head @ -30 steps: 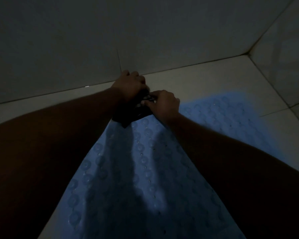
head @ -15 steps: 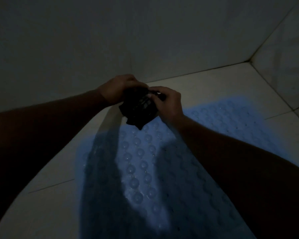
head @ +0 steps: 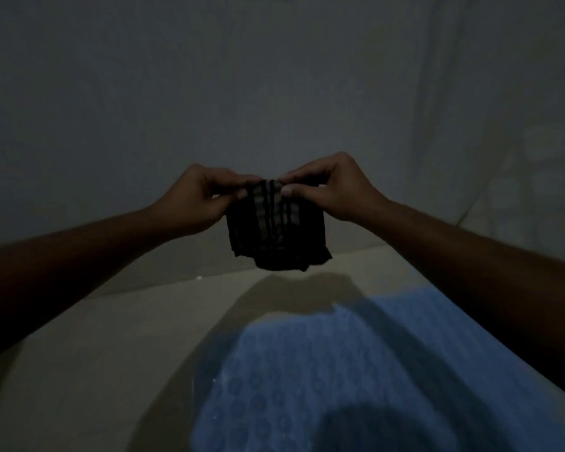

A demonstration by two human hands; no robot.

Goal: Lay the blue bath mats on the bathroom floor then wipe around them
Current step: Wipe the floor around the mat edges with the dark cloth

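Both hands are holding a small dark checked cloth up in the air at 12 o'clock, w/ its top edge pinched and the rest hanging free. Left hand is clamping the cloth's top-left corner between thumb and fingers; right hand is clamping the top-right corner the same way. The cloth's lower edge is hanging above the pale tiled floor, not touching it. The blue bath mat w/ raised round bumps is lying flat on the floor at 6 o'clock, its far edge stopping short of the grey wall. Bare floor is showing along the mat's left side, approx. 8 o'clock. Mat's right side is running under the right forearm; its near end is cut off by the frame. Lighting is dim, so the cloth's pattern is hard to make out.
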